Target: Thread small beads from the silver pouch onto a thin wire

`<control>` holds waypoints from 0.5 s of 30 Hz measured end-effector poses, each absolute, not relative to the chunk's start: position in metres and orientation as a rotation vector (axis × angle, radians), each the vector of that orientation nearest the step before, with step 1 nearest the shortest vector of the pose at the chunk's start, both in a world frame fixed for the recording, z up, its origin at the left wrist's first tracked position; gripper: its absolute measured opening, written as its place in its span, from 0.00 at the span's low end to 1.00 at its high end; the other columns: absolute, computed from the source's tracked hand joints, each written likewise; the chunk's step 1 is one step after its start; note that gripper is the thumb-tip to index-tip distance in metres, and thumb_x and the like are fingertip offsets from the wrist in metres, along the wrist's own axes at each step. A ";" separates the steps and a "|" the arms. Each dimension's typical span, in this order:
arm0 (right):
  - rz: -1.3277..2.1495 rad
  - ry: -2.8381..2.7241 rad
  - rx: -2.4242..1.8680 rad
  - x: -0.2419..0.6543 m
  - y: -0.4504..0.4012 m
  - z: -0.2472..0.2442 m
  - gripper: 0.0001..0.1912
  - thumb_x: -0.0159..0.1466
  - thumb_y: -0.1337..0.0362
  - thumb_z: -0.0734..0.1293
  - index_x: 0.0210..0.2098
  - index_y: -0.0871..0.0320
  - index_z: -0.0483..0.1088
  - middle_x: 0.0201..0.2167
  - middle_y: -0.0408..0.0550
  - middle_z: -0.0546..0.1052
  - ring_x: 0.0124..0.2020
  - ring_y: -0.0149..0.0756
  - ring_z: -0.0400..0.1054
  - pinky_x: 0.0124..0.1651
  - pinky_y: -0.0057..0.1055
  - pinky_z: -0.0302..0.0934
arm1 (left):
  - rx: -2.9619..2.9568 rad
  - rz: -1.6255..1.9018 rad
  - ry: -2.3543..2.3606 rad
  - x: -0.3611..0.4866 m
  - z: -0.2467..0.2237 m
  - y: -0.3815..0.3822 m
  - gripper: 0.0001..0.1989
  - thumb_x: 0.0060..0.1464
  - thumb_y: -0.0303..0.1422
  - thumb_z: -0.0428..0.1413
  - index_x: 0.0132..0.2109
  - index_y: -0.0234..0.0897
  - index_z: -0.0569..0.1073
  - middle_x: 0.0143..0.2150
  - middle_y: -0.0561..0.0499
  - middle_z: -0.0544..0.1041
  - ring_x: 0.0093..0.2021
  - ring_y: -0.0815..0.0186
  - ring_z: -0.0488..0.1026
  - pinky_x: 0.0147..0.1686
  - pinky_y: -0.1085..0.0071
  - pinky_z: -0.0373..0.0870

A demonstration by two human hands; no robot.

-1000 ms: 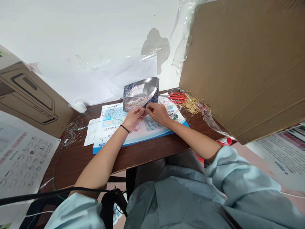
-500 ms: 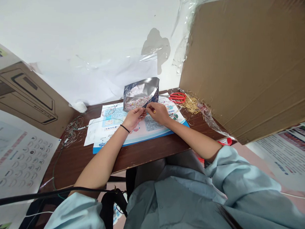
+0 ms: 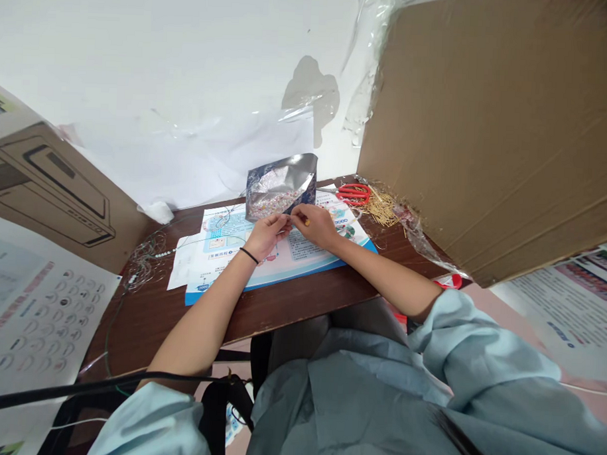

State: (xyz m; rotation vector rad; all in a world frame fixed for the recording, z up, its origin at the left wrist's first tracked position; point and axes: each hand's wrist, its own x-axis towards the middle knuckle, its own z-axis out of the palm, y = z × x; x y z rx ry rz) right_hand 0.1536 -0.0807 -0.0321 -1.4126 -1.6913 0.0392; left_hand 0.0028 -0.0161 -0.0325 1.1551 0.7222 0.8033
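Observation:
My left hand [image 3: 267, 235], a black band at its wrist, has thumb and fingertips pinched together over the printed sheet [image 3: 222, 268]. What it pinches is too small to make out. Close against it, my right hand [image 3: 317, 227] is closed too, its fingertips meeting those of the left. A small yellow spot shows at the right hand's curled fingers; I cannot tell what it is. Just behind both hands stands an open silver-lined pouch [image 3: 301, 169] with many small pale and coloured beads [image 3: 274, 203] inside.
Red-handled scissors [image 3: 353, 194] lie right of the pouch, beside a pile of thin golden sticks [image 3: 381, 207]. Tangled clear thread [image 3: 145, 262] with white beads [image 3: 166, 253] is at the table's left. Cardboard panels [image 3: 486, 128] flank the brown table [image 3: 301, 294].

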 end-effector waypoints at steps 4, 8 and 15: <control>0.037 -1.691 -1.416 0.154 -0.081 -0.032 0.08 0.66 0.63 0.62 0.33 0.57 0.71 0.30 0.45 0.76 0.32 0.33 0.66 0.39 0.29 0.56 | 1.153 0.805 0.720 0.003 -0.033 -0.017 0.18 0.37 0.41 0.72 0.30 0.35 0.76 0.29 0.52 0.76 0.33 0.69 0.72 0.39 0.71 0.69; 0.036 -1.689 -1.425 0.153 -0.080 -0.032 0.08 0.66 0.63 0.62 0.33 0.56 0.71 0.30 0.45 0.76 0.32 0.33 0.66 0.39 0.29 0.56 | 1.166 0.806 0.713 0.004 -0.033 -0.017 0.18 0.38 0.41 0.72 0.31 0.34 0.77 0.29 0.52 0.76 0.33 0.69 0.72 0.40 0.71 0.68; 0.049 -1.702 -1.420 0.153 -0.081 -0.032 0.08 0.66 0.64 0.62 0.33 0.57 0.71 0.29 0.45 0.76 0.31 0.33 0.66 0.39 0.29 0.56 | 1.177 0.796 0.713 0.004 -0.033 -0.017 0.18 0.38 0.41 0.72 0.31 0.35 0.76 0.29 0.52 0.75 0.34 0.69 0.72 0.41 0.70 0.69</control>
